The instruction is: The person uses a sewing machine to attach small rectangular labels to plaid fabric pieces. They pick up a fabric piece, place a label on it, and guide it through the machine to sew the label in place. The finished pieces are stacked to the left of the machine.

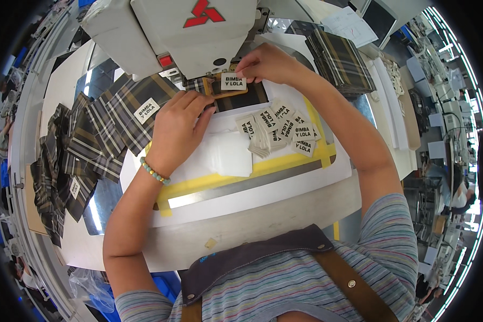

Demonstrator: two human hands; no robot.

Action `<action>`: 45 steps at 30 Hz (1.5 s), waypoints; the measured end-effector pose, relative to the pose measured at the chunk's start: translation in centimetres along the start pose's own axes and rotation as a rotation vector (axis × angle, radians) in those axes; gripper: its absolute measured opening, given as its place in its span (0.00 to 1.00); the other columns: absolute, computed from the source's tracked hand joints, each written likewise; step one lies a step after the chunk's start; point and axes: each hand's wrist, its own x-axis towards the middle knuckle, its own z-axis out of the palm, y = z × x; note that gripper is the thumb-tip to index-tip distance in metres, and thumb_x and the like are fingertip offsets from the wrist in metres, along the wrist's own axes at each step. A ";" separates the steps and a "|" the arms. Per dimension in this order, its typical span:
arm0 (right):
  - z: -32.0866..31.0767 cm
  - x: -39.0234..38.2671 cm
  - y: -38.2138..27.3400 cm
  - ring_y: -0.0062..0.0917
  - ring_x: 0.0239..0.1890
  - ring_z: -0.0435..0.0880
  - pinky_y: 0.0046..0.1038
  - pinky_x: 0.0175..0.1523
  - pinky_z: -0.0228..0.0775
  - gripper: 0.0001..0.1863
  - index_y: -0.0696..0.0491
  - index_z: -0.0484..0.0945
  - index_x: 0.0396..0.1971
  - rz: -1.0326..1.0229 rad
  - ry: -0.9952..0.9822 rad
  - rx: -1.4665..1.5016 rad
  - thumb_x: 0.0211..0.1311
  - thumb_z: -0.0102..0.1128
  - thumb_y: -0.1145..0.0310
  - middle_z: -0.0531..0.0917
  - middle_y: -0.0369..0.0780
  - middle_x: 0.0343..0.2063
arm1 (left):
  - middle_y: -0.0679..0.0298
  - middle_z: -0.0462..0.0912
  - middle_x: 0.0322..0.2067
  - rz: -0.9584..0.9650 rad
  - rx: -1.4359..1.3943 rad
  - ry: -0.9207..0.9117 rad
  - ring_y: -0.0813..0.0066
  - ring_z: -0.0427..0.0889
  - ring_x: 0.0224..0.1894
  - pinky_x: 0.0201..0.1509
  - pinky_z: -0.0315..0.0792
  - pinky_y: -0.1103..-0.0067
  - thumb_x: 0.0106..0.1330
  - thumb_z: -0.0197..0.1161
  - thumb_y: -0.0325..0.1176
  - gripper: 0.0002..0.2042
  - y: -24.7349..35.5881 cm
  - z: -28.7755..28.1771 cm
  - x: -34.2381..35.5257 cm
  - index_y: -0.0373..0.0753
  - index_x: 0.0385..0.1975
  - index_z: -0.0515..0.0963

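My right hand (272, 65) pinches the upper edge of a small white fabric label (232, 83) with dark lettering. The label sits over an orange-brown frame (232, 94), under the head of a white sewing machine (193, 32). Dark plaid cloth (256, 95) lies beneath that frame. My left hand (181, 121) rests palm down at the frame's left end, thumb apart from the fingers and fingertips against the frame and cloth. To its left, plaid pieces (112, 121) are spread in overlapping layers, one bearing a matching label (146, 110).
Loose white labels (276, 129) lie heaped right of centre, beside a stack of blank white squares (231, 155). Yellow tape (276, 165) borders the work surface. A stack of folded plaid cloth (341, 61) stands at the far right; crumpled plaid pieces (51, 172) hang at the left edge.
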 end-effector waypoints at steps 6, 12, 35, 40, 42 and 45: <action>0.8 1.6 -1.9 0.27 0.37 0.91 0.30 0.47 0.82 0.14 0.58 0.92 0.43 -0.205 -0.020 -0.269 0.60 0.76 0.66 0.93 0.42 0.33 | 0.59 0.89 0.43 0.030 -0.013 -0.029 0.56 0.86 0.46 0.50 0.82 0.66 0.65 0.74 0.25 0.09 -0.1 0.2 -0.1 0.36 0.44 0.86; 1.1 0.5 -1.3 0.29 0.36 0.90 0.31 0.45 0.80 0.12 0.59 0.92 0.38 -0.306 0.080 -0.288 0.60 0.78 0.66 0.93 0.42 0.32 | 0.59 0.89 0.47 0.059 0.013 -0.068 0.56 0.86 0.51 0.55 0.82 0.66 0.65 0.73 0.25 0.12 -0.3 0.6 -0.1 0.35 0.48 0.85; 1.7 -2.9 -0.6 0.37 0.52 0.87 0.37 0.51 0.82 0.12 0.51 0.91 0.47 -0.537 0.192 -0.594 0.65 0.69 0.73 0.85 0.37 0.50 | 0.55 0.82 0.64 0.097 0.119 -0.189 0.49 0.74 0.71 0.75 0.71 0.61 0.71 0.69 0.31 0.24 -1.0 1.7 -0.4 0.34 0.66 0.77; 3.4 -4.3 -0.3 0.33 0.55 0.85 0.37 0.55 0.83 0.13 0.52 0.90 0.47 -0.524 0.251 -0.773 0.63 0.68 0.74 0.85 0.37 0.46 | 0.55 0.82 0.64 0.093 0.115 -0.181 0.49 0.74 0.70 0.76 0.71 0.61 0.71 0.69 0.31 0.25 -0.9 1.7 -0.4 0.34 0.66 0.76; 3.6 -4.4 -0.5 0.33 0.57 0.84 0.37 0.58 0.82 0.14 0.54 0.90 0.47 -0.543 0.267 -0.836 0.62 0.67 0.75 0.86 0.37 0.46 | 0.55 0.82 0.64 0.092 0.107 -0.180 0.48 0.74 0.70 0.75 0.71 0.61 0.70 0.69 0.31 0.24 -0.8 1.7 -0.4 0.34 0.66 0.77; 4.1 -3.8 -0.5 0.33 0.59 0.84 0.36 0.62 0.81 0.14 0.56 0.89 0.48 -0.615 0.240 -0.857 0.63 0.66 0.75 0.87 0.38 0.50 | 0.55 0.83 0.63 0.099 0.089 -0.180 0.48 0.75 0.70 0.75 0.72 0.61 0.70 0.69 0.30 0.23 -0.8 1.5 -0.3 0.34 0.65 0.78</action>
